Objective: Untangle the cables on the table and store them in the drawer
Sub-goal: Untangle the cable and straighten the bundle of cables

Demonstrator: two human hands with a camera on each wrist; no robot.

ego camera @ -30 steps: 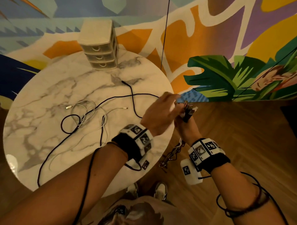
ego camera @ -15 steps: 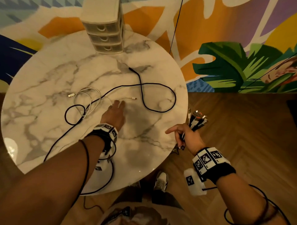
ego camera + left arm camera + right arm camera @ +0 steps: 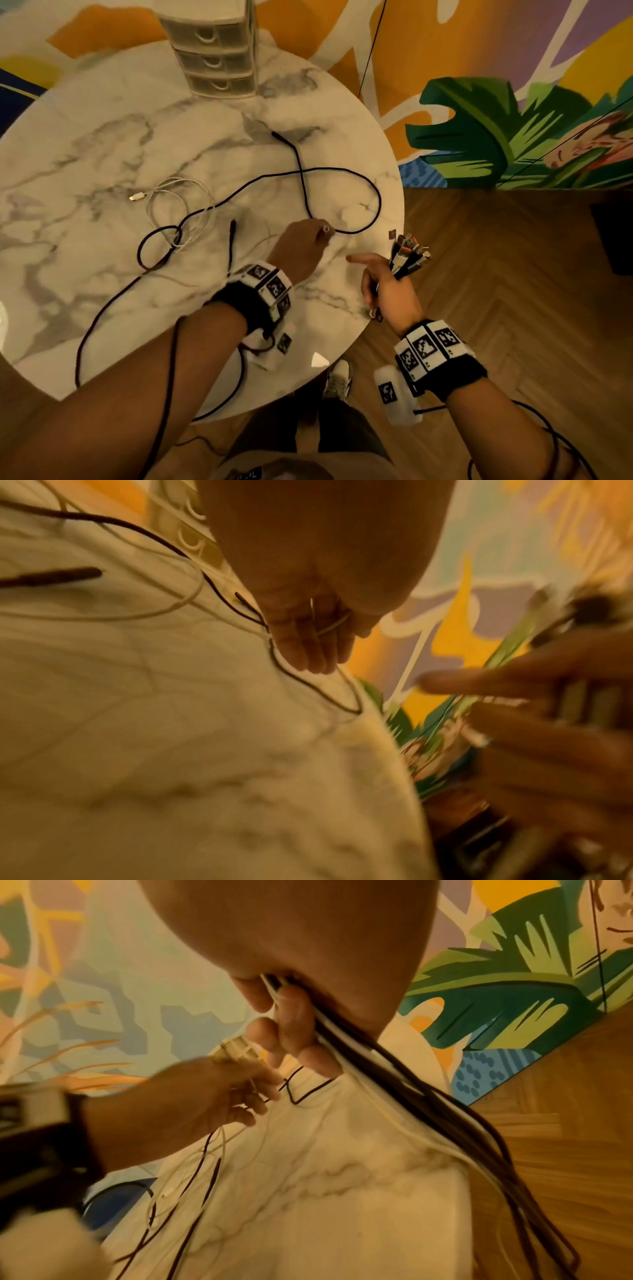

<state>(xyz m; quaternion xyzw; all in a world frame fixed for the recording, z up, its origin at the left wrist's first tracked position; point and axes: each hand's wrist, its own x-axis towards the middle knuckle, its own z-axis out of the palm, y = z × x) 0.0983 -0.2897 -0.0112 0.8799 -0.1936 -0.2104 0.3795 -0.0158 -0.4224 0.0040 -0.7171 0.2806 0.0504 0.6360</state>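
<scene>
A long black cable loops across the round marble table. Its left part crosses a loosely coiled white cable. My left hand is low over the table near the right edge, fingers curled around the white cable's free end. Just off the table edge, my right hand grips a bundle of cable ends, index finger pointing left. The bundle's cords hang down from that fist. A small white three-drawer unit stands at the table's far edge, drawers closed.
A painted mural wall rises behind the table. Wooden floor lies to the right, and my shoe shows under the near edge. A thin dark cord hangs in front of the wall. Bare marble lies left of the cables.
My left hand left the right hand, reached to the table, took the white cable's end and drew it right toward the bundle. The right hand kept the bundle.
</scene>
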